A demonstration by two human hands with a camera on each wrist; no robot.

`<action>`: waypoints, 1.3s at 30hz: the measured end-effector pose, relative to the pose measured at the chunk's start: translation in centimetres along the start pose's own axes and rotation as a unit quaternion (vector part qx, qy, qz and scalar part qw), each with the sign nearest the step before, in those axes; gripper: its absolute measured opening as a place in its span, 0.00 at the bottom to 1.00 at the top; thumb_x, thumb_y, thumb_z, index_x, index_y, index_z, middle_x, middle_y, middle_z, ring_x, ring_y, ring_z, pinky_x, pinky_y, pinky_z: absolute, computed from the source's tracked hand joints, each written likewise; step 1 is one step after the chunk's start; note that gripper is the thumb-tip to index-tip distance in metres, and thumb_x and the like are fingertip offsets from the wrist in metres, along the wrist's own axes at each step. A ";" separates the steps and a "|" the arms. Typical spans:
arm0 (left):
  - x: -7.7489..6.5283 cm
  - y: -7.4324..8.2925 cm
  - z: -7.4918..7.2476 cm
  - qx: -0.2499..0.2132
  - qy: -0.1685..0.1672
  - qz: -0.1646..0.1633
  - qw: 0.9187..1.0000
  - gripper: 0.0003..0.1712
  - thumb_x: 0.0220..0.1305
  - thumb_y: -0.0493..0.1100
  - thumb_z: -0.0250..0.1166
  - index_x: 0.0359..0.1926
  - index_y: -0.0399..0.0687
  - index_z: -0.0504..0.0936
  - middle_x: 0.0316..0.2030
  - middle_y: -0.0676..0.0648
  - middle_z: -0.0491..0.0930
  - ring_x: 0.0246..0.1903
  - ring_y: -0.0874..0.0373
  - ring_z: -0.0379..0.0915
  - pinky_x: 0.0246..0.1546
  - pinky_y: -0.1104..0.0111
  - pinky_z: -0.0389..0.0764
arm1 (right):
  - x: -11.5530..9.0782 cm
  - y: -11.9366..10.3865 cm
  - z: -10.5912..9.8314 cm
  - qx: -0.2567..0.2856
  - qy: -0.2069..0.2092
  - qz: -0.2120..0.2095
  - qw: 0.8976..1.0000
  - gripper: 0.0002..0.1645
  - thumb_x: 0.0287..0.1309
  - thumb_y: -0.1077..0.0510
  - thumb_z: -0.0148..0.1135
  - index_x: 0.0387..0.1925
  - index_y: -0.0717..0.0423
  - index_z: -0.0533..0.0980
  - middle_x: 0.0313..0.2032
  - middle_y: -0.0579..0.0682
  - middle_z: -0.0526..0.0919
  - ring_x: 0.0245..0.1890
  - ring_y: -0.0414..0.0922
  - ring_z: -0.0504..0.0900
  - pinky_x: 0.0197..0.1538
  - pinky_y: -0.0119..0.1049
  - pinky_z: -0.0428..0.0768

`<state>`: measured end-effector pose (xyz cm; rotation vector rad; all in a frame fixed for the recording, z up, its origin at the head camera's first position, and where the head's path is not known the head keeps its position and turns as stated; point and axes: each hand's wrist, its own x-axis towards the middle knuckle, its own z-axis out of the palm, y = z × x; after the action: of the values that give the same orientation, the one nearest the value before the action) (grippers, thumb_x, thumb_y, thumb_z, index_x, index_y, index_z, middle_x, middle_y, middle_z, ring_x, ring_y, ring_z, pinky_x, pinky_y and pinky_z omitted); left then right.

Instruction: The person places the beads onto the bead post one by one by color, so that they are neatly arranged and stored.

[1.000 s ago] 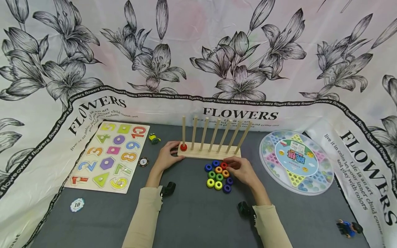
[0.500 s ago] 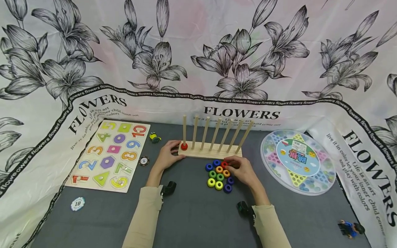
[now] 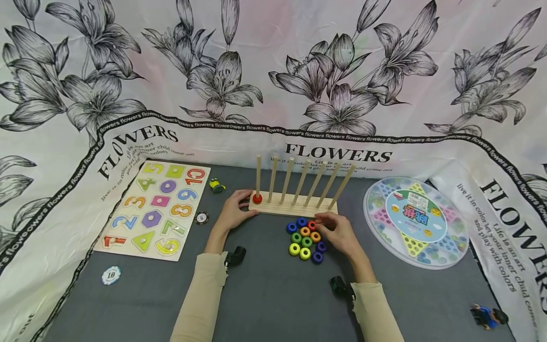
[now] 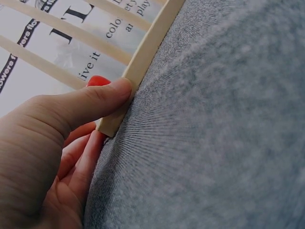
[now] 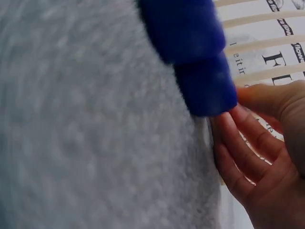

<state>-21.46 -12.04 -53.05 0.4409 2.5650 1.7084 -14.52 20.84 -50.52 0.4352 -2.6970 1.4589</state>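
Note:
A wooden peg stand [image 3: 282,204] with a row of upright pegs stands ahead of me, a red ring [image 3: 257,199] at the foot of its leftmost peg. My left hand [image 3: 232,213] grips the stand's left end; in the left wrist view the thumb [image 4: 102,98] presses on the base's front edge, fingers behind. In front of the stand lie several rings in blue [image 3: 291,228], orange [image 3: 305,232], green [image 3: 306,242], yellow [image 3: 294,249] and purple [image 3: 317,257]. My right hand [image 3: 339,232] pinches another red ring [image 3: 312,225]; dark blue rings [image 5: 207,86] hide its fingertips in the right wrist view.
A number puzzle board [image 3: 154,209] lies at left, near a small yellow-green toy [image 3: 217,185], a black chip [image 3: 202,218] and a "10" chip [image 3: 111,275]. A round star-patterned game board [image 3: 416,223] is at right, a toy figure [image 3: 489,317] front right. Flowered cloth [image 3: 273,104] stands behind.
The head view has shifted a little, so everything sits slightly further right and higher. Both hands, the stand and the rings keep their places.

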 end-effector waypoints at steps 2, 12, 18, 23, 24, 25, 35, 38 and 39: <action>0.0 0.1 0.0 -0.002 0.000 -0.004 1.000 0.40 0.52 0.32 0.76 0.66 0.31 0.70 0.62 0.35 0.68 0.59 0.42 0.70 0.59 0.60 0.79 | -0.1 0.1 -0.1 -0.002 0.002 -0.010 1.000 0.20 0.55 0.72 0.69 0.51 0.69 0.79 0.40 0.60 0.85 0.38 0.54 0.85 0.42 0.42 0.86; 0.0 0.1 -0.1 -0.008 0.000 -0.003 1.000 0.40 0.52 0.31 0.75 0.66 0.30 0.70 0.62 0.34 0.68 0.59 0.41 0.70 0.59 0.59 0.78 | -0.1 0.1 -0.4 0.012 -0.048 -0.017 0.999 0.21 0.55 0.73 0.67 0.52 0.67 0.80 0.44 0.60 0.85 0.40 0.52 0.85 0.44 0.40 0.86; 0.0 0.1 0.0 -0.006 -0.002 -0.002 1.000 0.41 0.53 0.31 0.75 0.67 0.30 0.69 0.63 0.34 0.67 0.60 0.41 0.70 0.59 0.59 0.78 | 0.0 -0.3 -0.2 0.013 -0.063 -0.001 0.998 0.23 0.55 0.72 0.68 0.55 0.67 0.78 0.49 0.62 0.84 0.44 0.56 0.84 0.47 0.47 0.85; 0.0 0.2 0.1 -0.005 -0.005 -0.003 1.000 0.40 0.53 0.31 0.75 0.67 0.30 0.69 0.63 0.34 0.67 0.60 0.41 0.69 0.59 0.59 0.78 | -0.2 -2.1 -0.3 0.017 -0.057 -0.008 0.998 0.23 0.54 0.76 0.66 0.53 0.74 0.77 0.47 0.68 0.83 0.42 0.61 0.83 0.45 0.50 0.85; 0.0 0.2 0.1 -0.003 -0.005 -0.002 1.000 0.40 0.53 0.31 0.75 0.67 0.30 0.69 0.63 0.34 0.67 0.60 0.41 0.69 0.59 0.59 0.78 | -0.3 -2.4 -0.4 0.018 -0.055 -0.009 0.998 0.22 0.54 0.77 0.65 0.53 0.75 0.77 0.46 0.69 0.83 0.41 0.61 0.83 0.44 0.50 0.85; 0.1 0.1 0.1 -0.002 -0.005 -0.002 1.000 0.40 0.53 0.31 0.75 0.67 0.31 0.69 0.63 0.34 0.67 0.60 0.41 0.69 0.59 0.59 0.78 | -0.3 -2.4 -0.4 0.019 -0.053 -0.014 0.998 0.22 0.54 0.77 0.65 0.52 0.75 0.77 0.45 0.68 0.83 0.40 0.59 0.84 0.43 0.47 0.85; 0.1 0.0 0.1 -0.001 -0.004 0.000 1.000 0.40 0.53 0.32 0.75 0.67 0.31 0.70 0.63 0.34 0.67 0.59 0.41 0.70 0.59 0.59 0.78 | 0.1 -3.1 -0.4 0.042 -0.003 0.010 0.999 0.22 0.60 0.69 0.65 0.56 0.72 0.76 0.47 0.66 0.83 0.42 0.60 0.85 0.46 0.44 0.86; 0.1 -0.1 0.1 0.000 -0.002 0.001 1.000 0.40 0.53 0.32 0.75 0.66 0.31 0.70 0.62 0.34 0.68 0.59 0.41 0.70 0.59 0.59 0.78 | 0.4 -6.0 -0.7 0.050 0.002 0.002 0.999 0.20 0.60 0.71 0.64 0.54 0.75 0.76 0.47 0.70 0.81 0.43 0.63 0.84 0.47 0.52 0.85; 0.0 0.0 0.0 0.000 -0.002 0.001 1.000 0.40 0.53 0.32 0.75 0.66 0.31 0.70 0.62 0.34 0.68 0.59 0.41 0.70 0.59 0.59 0.78 | 0.6 -6.9 -0.8 0.050 0.003 -0.002 0.999 0.20 0.60 0.71 0.64 0.53 0.76 0.76 0.47 0.70 0.81 0.43 0.64 0.84 0.47 0.53 0.85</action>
<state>-21.50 -12.00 -53.09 0.4463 2.5633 1.7059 -13.31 17.78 -44.33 0.4406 -2.6239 1.5970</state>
